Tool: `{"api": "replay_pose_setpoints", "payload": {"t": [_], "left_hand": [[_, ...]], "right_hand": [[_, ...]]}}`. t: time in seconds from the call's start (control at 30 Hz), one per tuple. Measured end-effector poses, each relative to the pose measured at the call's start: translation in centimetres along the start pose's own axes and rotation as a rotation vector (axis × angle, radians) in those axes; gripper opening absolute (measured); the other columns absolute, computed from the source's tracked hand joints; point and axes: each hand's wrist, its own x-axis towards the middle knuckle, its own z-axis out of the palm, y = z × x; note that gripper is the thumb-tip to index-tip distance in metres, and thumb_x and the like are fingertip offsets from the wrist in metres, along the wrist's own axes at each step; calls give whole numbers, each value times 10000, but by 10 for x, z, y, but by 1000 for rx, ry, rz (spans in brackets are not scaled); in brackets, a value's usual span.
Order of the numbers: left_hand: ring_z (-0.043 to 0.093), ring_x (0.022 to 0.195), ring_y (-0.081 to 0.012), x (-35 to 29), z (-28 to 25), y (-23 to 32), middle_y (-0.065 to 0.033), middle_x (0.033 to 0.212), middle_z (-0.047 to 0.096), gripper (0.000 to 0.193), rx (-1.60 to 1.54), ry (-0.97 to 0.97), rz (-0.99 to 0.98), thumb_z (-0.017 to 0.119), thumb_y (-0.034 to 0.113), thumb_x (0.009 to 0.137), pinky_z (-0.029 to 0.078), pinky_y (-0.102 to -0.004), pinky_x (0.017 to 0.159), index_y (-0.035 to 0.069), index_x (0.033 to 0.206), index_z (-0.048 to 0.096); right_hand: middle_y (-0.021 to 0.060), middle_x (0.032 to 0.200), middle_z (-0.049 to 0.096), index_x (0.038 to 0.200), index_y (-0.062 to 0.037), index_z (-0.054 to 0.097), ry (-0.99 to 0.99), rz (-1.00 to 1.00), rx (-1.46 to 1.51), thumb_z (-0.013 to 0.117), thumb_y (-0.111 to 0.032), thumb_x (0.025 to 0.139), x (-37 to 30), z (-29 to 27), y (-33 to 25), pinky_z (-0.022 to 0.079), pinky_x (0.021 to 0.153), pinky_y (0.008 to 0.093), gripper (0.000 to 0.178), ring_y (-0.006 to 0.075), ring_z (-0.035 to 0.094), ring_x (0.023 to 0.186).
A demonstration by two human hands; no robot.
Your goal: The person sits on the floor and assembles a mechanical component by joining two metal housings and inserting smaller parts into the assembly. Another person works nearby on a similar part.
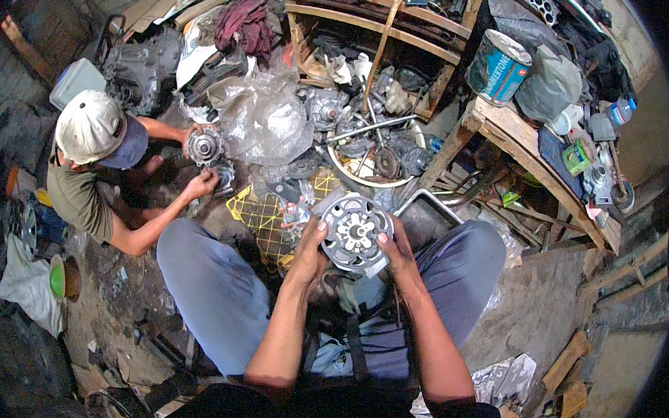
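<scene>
Between my knees I hold up a round silver metal machine part [355, 233] with a slotted face, a ring of openings and a central hub. My left hand [310, 255] grips its left edge, thumb on the rim. My right hand [396, 256] is closed on the right edge, its thumb also on the front. What the fingers do behind the part is hidden. Just beyond it is a yellow plastic crate [248, 216] with small parts on top. A round basin [337, 161] of metal parts stands further ahead.
At the left a crouching person in a cap [91, 128] handles another round metal part [204, 145]. Clear plastic sheeting [266, 123] lies ahead. A wooden bench [538, 159] at the right bears a blue paint bucket [499, 68]. Wooden shelves [375, 21] stand behind.
</scene>
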Motion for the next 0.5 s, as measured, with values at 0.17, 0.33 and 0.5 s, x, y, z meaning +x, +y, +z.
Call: {"api": "replay_pose_setpoints", "payload": {"t": [0.17,0.33,0.5], "left_hand": [[458,1316,-273,-1,-7,-7,-144,1424,457,724,-16,52,-17,579,405,921,362,-427,1108,26,1471,299],[255,1435,-312,-1,-26,-20,-222,1563,204,982,72,29,-25,666,380,876,240,-414,1153,-38,1528,60],[272,1428,-308,2,-25,-23,-211,1563,211,974,11,64,-41,659,402,876,255,-414,1146,-2,1538,70]], "right_hand": [[170,1392,454,1419,-63,398,-13,29,3,652,-504,840,-4,8,-9,271,1119,384,770,289,382,1332],[169,1405,445,1433,-62,374,-9,52,1,654,-503,846,-5,8,-11,275,1119,382,785,287,376,1335],[167,1429,419,1452,-66,332,-51,33,-17,662,-530,840,-6,3,-1,264,1127,395,836,289,358,1348]]}}
